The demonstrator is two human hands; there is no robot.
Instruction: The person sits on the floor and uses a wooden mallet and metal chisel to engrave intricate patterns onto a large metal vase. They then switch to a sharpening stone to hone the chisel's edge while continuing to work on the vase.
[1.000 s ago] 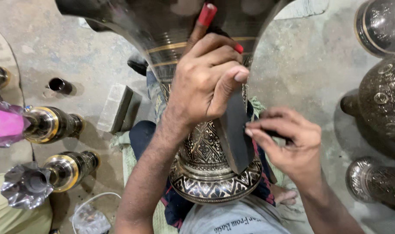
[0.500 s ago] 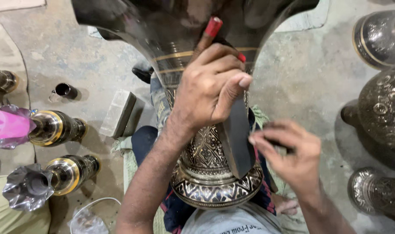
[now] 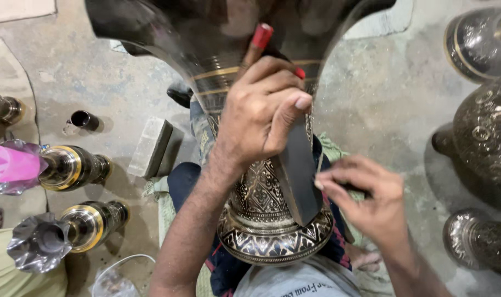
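Vase work, up close: big engraved metal vase lying across the person's lap, base toward them, flared mouth pointing away.

Left hand is closed round a red-tipped tool and sits right on the vase's neck, so it's the nearer one. Right hand is beside the lower body, fingers pinched on the edge of a dark flat strip lying along the vase. More vases rest on the concrete floor; a small dark cup stands there too, can't see what's inside.
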